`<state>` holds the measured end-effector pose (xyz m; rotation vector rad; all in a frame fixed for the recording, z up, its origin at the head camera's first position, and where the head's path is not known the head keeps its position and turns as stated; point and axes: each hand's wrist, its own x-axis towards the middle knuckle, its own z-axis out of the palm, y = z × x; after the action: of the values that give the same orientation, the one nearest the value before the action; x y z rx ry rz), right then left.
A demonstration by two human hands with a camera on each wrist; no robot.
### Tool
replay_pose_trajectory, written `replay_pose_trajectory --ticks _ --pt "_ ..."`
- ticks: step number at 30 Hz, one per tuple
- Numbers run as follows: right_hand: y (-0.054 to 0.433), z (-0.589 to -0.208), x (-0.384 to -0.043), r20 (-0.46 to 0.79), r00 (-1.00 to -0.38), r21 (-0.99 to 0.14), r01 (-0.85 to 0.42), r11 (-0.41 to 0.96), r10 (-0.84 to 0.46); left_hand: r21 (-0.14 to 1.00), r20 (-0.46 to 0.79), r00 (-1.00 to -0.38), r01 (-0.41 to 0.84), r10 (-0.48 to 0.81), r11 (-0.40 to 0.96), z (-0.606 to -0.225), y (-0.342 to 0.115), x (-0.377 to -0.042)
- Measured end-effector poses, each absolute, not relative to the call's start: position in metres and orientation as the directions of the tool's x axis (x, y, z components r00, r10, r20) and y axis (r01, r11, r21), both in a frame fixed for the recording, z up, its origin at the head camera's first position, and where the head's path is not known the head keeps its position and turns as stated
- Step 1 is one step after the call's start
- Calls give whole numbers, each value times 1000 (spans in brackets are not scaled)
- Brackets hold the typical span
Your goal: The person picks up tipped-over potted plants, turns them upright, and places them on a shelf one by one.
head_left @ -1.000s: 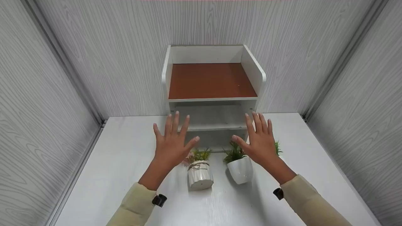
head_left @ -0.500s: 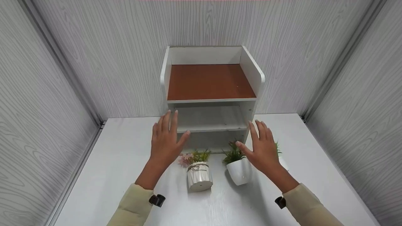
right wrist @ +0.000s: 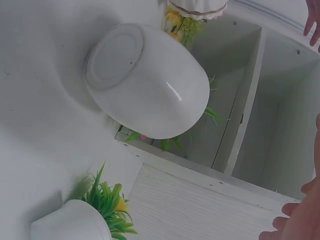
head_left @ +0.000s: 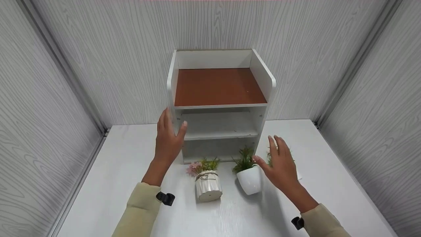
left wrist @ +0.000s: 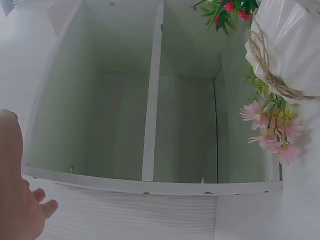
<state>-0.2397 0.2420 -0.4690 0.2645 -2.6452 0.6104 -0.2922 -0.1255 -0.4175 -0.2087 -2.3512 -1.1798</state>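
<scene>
My left hand (head_left: 167, 144) hovers by the left side of a small white shelf unit (head_left: 220, 135), fingers straight and holding nothing. My right hand (head_left: 279, 168) hangs above the table, right of a smooth white flowerpot (head_left: 249, 181), its fingers extended and apart from it. This pot lies on its side, leaves toward the shelf. To its left lies a ribbed white flowerpot (head_left: 209, 187) with twine round it and pink and yellow flowers. A third white flowerpot (right wrist: 75, 222) with green leaves and yellow flowers is largely hidden behind my right hand in the head view.
The shelf unit has a reddish-brown top board (head_left: 220, 86) with raised sides and two compartments beneath. It stands on a white table (head_left: 131, 158) against a wood-grain back wall (head_left: 138, 65). Similar walls close off both sides. The flowerpots lie in front of the shelf.
My hands have moved apart: the left one leftward, the right one rightward and closer to me. Their spread fingers have drawn together. The flowerpots and shelf have stayed put.
</scene>
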Motion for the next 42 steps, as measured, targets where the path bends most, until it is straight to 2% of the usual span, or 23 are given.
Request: replay_pose_trajectory --ticks 6,14,33,42 --pt "256 -479 -234 419 -907 -403 -234 885 -49 763 488 -869 377 -85 525 -414 -128 -308" --pt "276 -493 -230 396 -918 -418 -159 895 22 784 536 -838 448 -105 430 -410 -128 -320" --pt "331 -530 -227 327 -935 -471 -35 881 138 773 611 -770 531 -185 347 -400 -125 -340" --pt "351 -542 -229 252 -950 -502 37 864 186 773 626 -739 544 -249 326 -400 -122 -345"
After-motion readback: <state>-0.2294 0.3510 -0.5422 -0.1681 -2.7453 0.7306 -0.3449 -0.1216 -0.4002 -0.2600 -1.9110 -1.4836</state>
